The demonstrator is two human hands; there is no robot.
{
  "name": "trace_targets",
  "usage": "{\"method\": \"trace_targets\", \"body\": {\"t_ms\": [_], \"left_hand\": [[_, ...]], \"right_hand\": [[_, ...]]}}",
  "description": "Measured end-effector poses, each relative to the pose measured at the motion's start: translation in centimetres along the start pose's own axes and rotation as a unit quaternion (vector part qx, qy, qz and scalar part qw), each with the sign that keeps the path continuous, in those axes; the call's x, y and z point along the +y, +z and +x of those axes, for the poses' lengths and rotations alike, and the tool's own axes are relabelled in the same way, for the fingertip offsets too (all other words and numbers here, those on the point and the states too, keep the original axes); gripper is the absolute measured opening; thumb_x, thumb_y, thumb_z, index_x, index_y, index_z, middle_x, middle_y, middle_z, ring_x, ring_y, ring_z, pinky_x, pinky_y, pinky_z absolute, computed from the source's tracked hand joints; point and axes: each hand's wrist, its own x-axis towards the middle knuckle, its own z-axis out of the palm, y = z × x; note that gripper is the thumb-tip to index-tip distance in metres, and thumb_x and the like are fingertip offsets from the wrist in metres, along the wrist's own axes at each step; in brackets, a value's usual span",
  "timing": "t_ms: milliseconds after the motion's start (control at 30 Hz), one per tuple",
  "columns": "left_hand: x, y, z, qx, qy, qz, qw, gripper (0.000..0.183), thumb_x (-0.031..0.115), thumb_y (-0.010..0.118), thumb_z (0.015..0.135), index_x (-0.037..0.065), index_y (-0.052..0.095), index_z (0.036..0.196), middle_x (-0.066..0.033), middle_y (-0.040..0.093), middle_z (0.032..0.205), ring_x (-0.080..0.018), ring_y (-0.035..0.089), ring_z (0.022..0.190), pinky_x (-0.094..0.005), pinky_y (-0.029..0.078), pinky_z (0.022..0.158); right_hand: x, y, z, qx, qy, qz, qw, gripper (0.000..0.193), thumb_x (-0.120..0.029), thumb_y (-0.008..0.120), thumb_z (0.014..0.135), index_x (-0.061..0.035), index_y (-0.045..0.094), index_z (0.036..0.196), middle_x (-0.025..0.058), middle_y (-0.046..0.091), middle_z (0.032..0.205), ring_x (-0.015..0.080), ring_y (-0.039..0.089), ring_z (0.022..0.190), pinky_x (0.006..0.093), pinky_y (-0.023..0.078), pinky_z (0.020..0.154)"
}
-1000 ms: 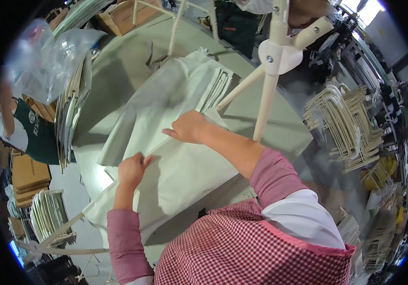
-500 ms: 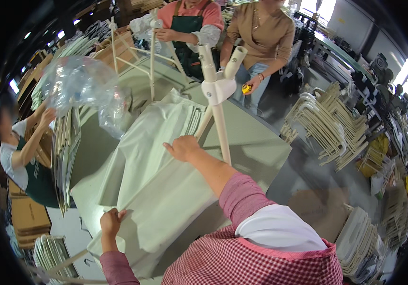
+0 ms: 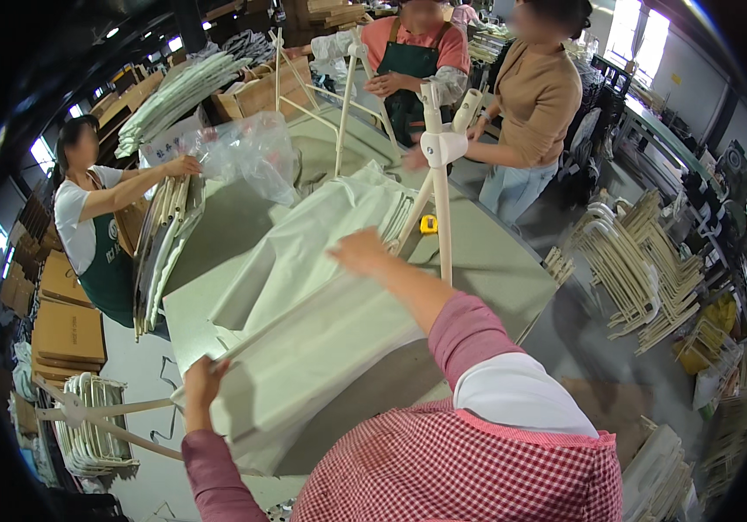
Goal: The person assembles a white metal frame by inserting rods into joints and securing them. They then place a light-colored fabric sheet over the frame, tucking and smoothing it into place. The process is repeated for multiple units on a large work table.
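Left hand (image 3: 204, 383), right hand (image 3: 361, 252) at pale cloth (image 3: 326, 335)

Fabric (image 3: 326, 326) on table (image 3: 497, 261); tape measure (image 3: 428, 224) to its right; cartons (image 3: 69, 329) left of table.

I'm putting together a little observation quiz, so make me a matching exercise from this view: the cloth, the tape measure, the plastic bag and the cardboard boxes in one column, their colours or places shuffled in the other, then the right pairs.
Column one:
1. Cloth
2. Tape measure
3. Plastic bag
4. Cardboard boxes

Column two:
A. Transparent and crumpled
B. Brown, stacked toward the left of the picture
C. Small and yellow
D. Pale, spread over the table

Right pairs: 1-D, 2-C, 3-A, 4-B
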Motion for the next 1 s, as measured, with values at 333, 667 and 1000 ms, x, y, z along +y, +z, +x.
{"method": "trace_targets", "body": {"t_ms": [333, 667, 1000], "left_hand": [[3.1, 3.8, 3.6, -0.033, 0.040, 0.073, 0.996, 0.058, 0.060, 0.065, 0.080, 0.004, 0.060, 0.069, -0.0179, 0.066, 0.073, -0.0399, 0.063, 0.074, -0.0484, 0.047, 0.064], [1.9, -0.9, -16.9, 0.390, -0.038, 0.026, 0.920, 0.033, 0.013, 0.071, 0.083, -0.001, 0.057, 0.109, -0.0192, 0.058, 0.110, -0.0387, 0.052, 0.108, -0.0463, 0.040, 0.094], [-2.2, 11.5, -31.3, 0.148, -0.524, -0.809, 0.221, 0.013, 0.008, 0.041, 0.095, -0.003, 0.047, 0.096, -0.0155, 0.053, 0.092, -0.0288, 0.054, 0.080, -0.0409, 0.051, 0.074]], "right_hand": [[-2.5, 1.6, 0.0, -0.172, -0.123, 0.028, 0.977, 0.064, -0.067, 0.066, 0.074, -0.0047, 0.071, 0.091, 0.0172, 0.069, 0.096, 0.0342, 0.066, 0.093, 0.0450, 0.052, 0.077], [2.1, -2.6, -14.7, 0.277, -0.185, 0.065, 0.941, 0.031, -0.023, 0.073, 0.077, -0.0083, 0.062, 0.102, 0.0089, 0.059, 0.113, 0.0312, 0.053, 0.111, 0.0439, 0.040, 0.099], [13.5, 1.1, -22.0, 0.122, 0.349, 0.691, 0.621, 0.026, -0.023, 0.041, 0.099, -0.0055, 0.058, 0.107, 0.0024, 0.062, 0.091, 0.0166, 0.056, 0.082, 0.0357, 0.046, 0.081]]}}
